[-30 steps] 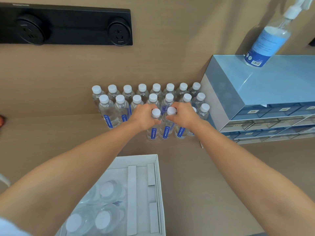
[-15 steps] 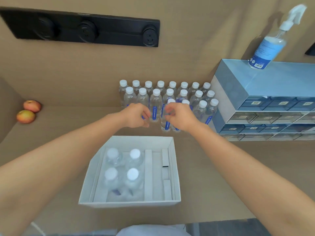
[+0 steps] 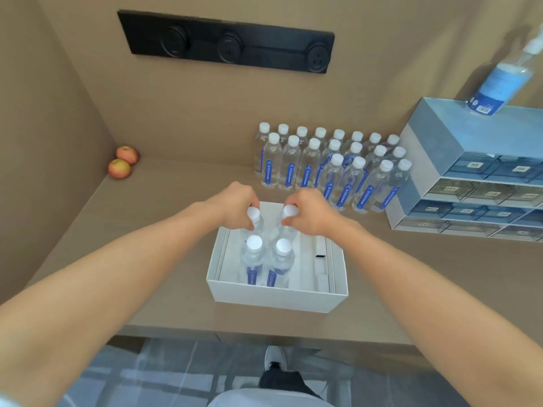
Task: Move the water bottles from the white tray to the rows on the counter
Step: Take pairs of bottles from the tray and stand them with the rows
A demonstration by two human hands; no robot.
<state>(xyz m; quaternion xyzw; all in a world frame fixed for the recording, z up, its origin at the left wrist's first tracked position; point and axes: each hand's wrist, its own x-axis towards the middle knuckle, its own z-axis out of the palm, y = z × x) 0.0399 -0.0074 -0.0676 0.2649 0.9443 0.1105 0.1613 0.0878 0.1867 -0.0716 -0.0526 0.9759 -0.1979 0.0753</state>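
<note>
Two apples [image 3: 123, 162] lie at the counter's far left corner, at 10 o'clock from the tray and well clear of the work.

Left hand [image 3: 235, 205]: fingers closed around the cap and neck of the far-left bottle [image 3: 254, 218], which stands in the tray. Grip appears made; lift not yet evident.

Tray [image 3: 276, 298]: four bottles stand in it, in a two-by-two block on its left side. The near pair [image 3: 266, 259] is untouched, caps just beside the gripped pair.

Right hand [image 3: 308, 211]: fingers pinched on the cap of the far-right bottle [image 3: 289, 214], likewise in the tray.

Rows [image 3: 332, 160]: three ranks at 1 o'clock from the tray, against the wall. The front rank is short, open at its left end.

Drawer unit [image 3: 470, 177]: touching or just beside the rows' right end, at 2 o'clock.

Recommendation: draw both bottles straight up until they clear the near pair and the tray wall, then carry toward 1 o'clock. Hold at the neck rather than the cap alone, since a full bottle could swing. Set down at the open left end of the front rank, bases flat, without nudging standing neighbours.
</note>
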